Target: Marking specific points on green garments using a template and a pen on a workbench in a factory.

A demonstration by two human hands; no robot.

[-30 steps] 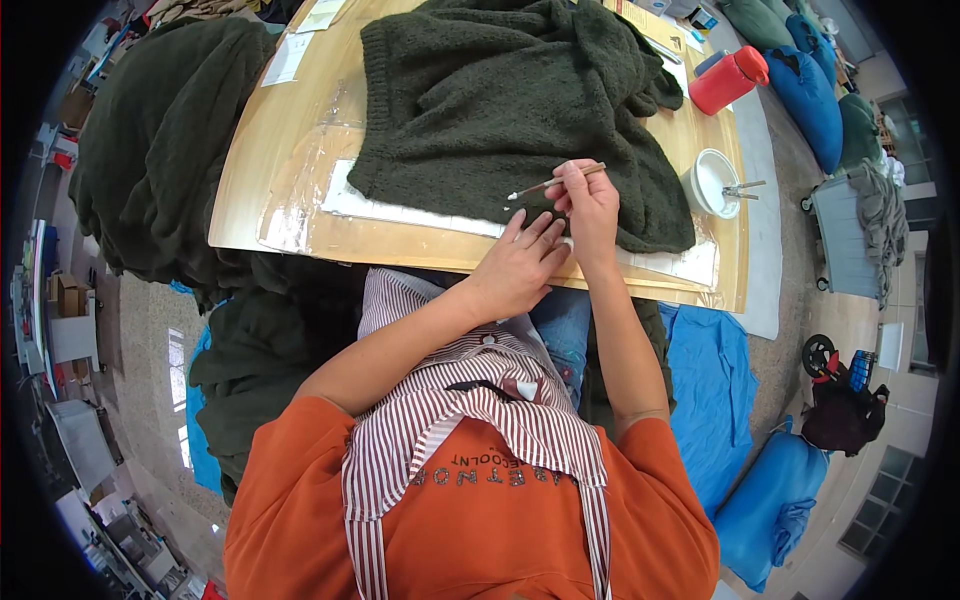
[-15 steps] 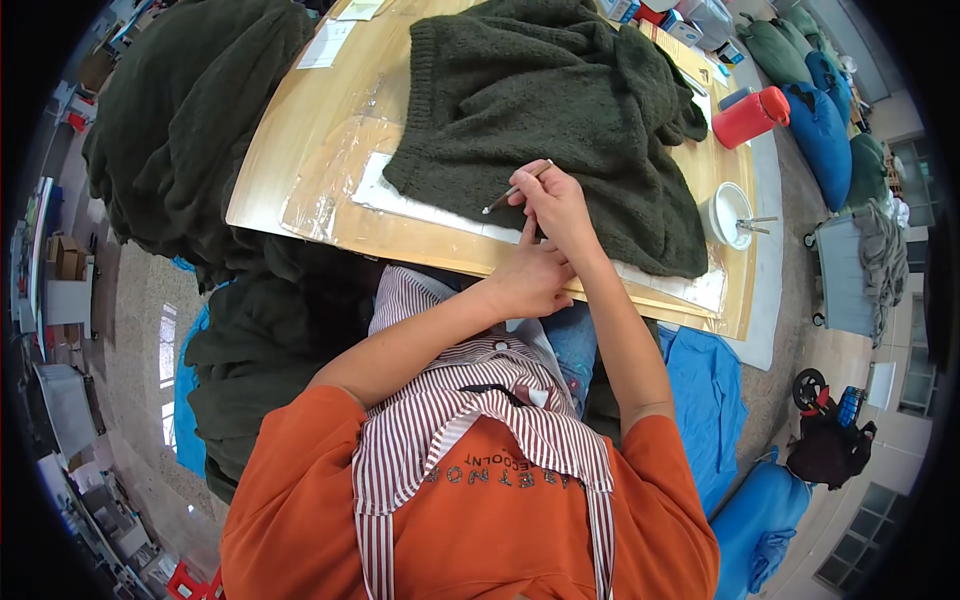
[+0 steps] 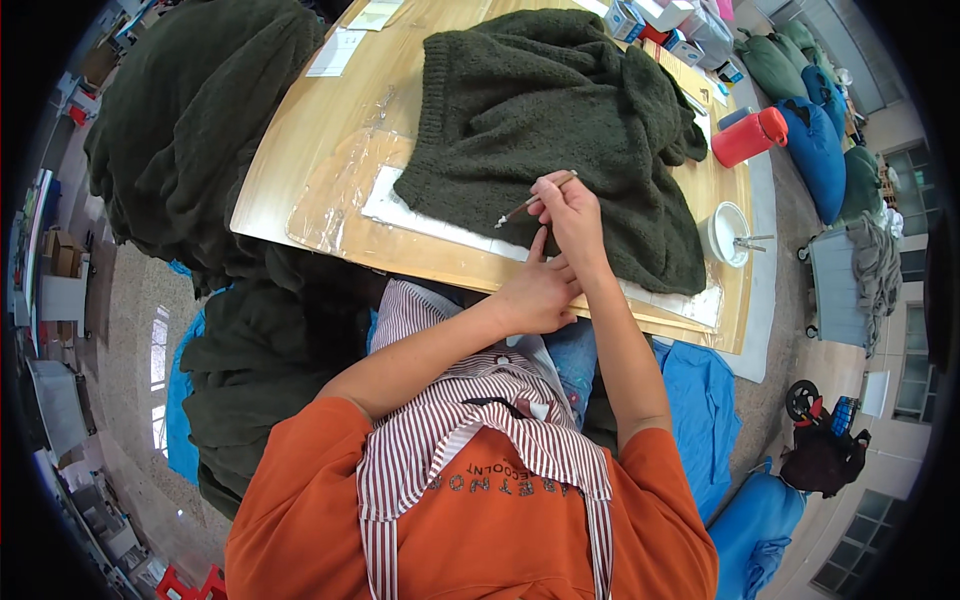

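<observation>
Two hands at work on a dark green knitted garment

The garment is spread, with folds, on a pale wooden worktop, and its near edge lies over a white sheet. The fingers of the right hand are closed around a thin brush, which is slanted, with its whitish tip at the near edge of the garment; if it touches the cloth, I cannot tell. The left hand has its index finger stretched to this edge; the other fingers are partly hidden by the right wrist, so I cannot tell if they grip something.

Clear plastic shines at the left of the sheet. To the right of the garment are a white bowl, with thin handles over its rim, and, farther back, a red bottle. Small boxes crowd the far end.

Around the worktop, a big dark heap of cloth stands at left, and full blue bags and a wheeled cart stand at right on the speckled floor.
</observation>
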